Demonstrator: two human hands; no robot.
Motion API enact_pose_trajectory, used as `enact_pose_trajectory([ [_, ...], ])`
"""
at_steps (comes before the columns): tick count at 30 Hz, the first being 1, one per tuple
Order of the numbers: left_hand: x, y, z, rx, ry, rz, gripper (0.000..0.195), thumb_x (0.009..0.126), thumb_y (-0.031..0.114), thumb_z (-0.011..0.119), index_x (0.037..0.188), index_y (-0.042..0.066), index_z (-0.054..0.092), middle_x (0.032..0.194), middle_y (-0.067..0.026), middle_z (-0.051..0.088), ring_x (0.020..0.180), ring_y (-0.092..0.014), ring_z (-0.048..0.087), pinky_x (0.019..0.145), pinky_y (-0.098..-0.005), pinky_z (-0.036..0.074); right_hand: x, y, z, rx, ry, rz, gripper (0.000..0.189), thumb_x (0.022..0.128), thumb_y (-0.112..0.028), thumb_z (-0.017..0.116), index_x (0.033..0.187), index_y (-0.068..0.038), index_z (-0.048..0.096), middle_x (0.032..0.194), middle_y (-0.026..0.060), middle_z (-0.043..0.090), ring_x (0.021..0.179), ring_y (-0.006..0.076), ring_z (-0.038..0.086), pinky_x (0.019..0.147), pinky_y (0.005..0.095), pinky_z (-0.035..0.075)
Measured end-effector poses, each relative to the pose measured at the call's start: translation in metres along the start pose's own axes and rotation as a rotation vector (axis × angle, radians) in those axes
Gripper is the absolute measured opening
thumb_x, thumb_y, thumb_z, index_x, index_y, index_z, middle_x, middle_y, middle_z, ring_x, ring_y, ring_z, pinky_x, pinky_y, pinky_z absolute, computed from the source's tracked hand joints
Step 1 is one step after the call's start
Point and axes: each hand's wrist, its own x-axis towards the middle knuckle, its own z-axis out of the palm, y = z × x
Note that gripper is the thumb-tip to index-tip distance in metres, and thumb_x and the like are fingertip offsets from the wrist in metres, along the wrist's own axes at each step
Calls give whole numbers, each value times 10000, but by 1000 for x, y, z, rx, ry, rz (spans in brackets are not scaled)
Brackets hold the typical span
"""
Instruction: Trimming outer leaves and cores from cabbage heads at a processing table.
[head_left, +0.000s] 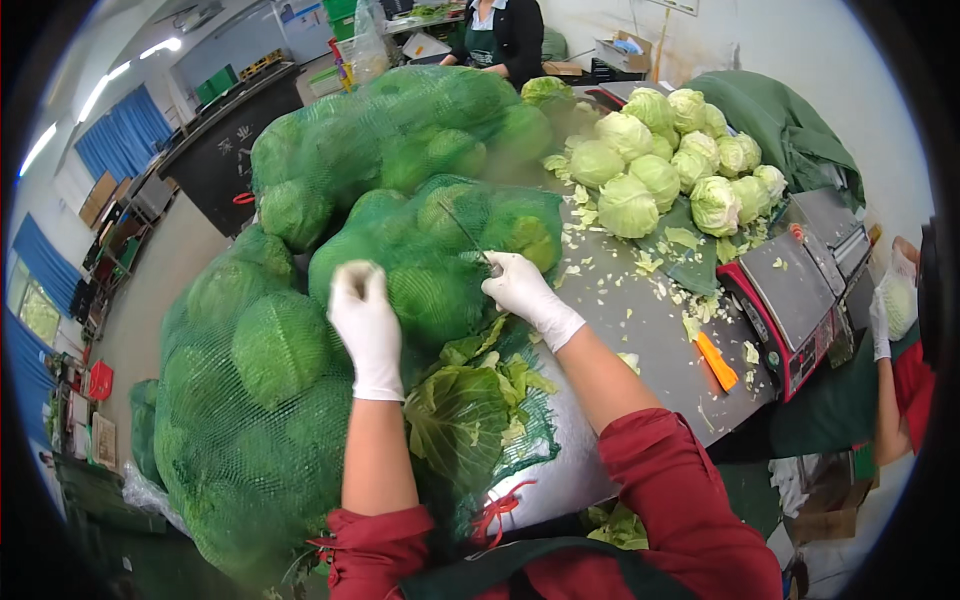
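My left hand (366, 326), in a white glove, is over the left part of a green mesh bag of cabbages (427, 289). Its thumb and fingers meet; whether they pinch a strand cannot be told. At the bag's right part, my right hand (529, 296), gloved too, grips the lower end of a thin dark object (461, 226), a blade or a cord, that slants up over the mesh. A larger mesh bag of cabbages (277, 352) lies to the left, and another (382, 135) lies behind. Loose cabbage leaves (465, 405) are below and between my forearms.
Trimmed cabbages (637, 180) are piled at the back right of the grey table (622, 300), among leaf scraps. An orange-handled tool (716, 362) lies near a red scale (787, 300). One person (502, 37) stands behind the bags; a co-worker's gloved hand (881, 322) holds a cabbage at right.
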Motion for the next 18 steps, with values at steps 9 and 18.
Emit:
enact_pose_trajectory([
  [9,198,-44,-116,871,-107,120,139,897,199,686,987,94,687,968,-160,706,928,-359,687,832,-429,538,24,-51,27,-114,262,-432,299,859,-139,642,1133,-167,759,891,118,725,733,253,675,708,353,542],
  [18,10,104,-301,986,-419,86,656,918,248,692,1483,36,433,1517,-258,404,1427,-412,377,1191,-458,299,-2,-12,46,2,268,-281,467,871,-117,629,1338,-104,625,1119,142,709,930,256,699,831,374,550],
])
